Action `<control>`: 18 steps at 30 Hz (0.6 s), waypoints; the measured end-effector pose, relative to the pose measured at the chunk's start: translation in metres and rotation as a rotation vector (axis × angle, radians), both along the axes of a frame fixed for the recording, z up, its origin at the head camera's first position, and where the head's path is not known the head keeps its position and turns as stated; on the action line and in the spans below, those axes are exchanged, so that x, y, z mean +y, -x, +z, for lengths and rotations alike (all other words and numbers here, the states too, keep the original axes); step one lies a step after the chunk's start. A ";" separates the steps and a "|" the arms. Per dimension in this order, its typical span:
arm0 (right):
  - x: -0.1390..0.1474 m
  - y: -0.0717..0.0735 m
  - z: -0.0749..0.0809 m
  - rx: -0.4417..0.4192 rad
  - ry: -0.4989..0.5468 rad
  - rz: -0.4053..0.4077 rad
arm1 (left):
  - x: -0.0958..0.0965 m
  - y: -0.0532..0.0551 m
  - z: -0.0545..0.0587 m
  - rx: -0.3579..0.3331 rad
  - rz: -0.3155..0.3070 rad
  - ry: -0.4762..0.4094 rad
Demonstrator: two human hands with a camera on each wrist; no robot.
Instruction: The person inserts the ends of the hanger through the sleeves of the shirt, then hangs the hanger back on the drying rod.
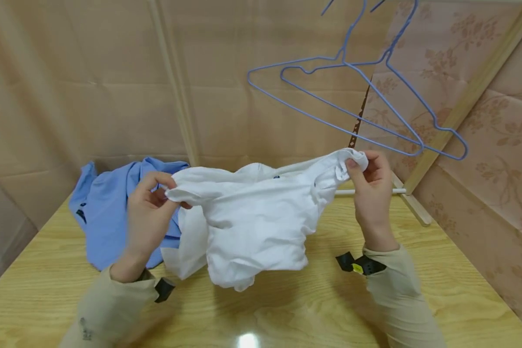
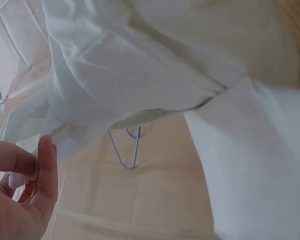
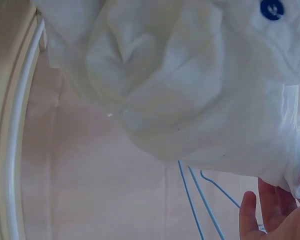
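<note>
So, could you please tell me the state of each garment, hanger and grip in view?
Left grip: pinching the white garment
Right grip: pinching the white garment
White garment: held up, wrinkled
Blue garment: heaped on the table
Blue hangers: hanging bare

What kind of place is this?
Perhaps an indoor laundry corner: there are blue hangers, a white garment held up, and a blue garment lying on the table.

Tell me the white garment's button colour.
Dark blue; the button shows best in the right wrist view.
</note>
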State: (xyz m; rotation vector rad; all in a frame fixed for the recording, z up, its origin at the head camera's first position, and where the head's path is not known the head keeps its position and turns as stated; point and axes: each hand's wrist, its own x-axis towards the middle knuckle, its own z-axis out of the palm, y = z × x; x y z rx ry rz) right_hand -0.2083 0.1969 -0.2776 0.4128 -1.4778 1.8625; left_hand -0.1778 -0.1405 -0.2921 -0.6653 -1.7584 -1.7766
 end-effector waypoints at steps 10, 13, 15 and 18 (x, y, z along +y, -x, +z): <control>0.012 -0.002 0.008 0.141 0.157 -0.033 | -0.015 0.012 0.006 -0.076 0.119 -0.243; 0.015 -0.005 0.012 0.147 0.189 -0.049 | -0.019 0.013 0.008 -0.078 0.168 -0.287; 0.017 -0.007 0.014 0.168 0.209 -0.051 | -0.023 0.014 0.010 -0.069 0.197 -0.304; 0.020 -0.009 0.019 0.212 0.246 -0.048 | -0.027 0.016 0.011 -0.059 0.232 -0.322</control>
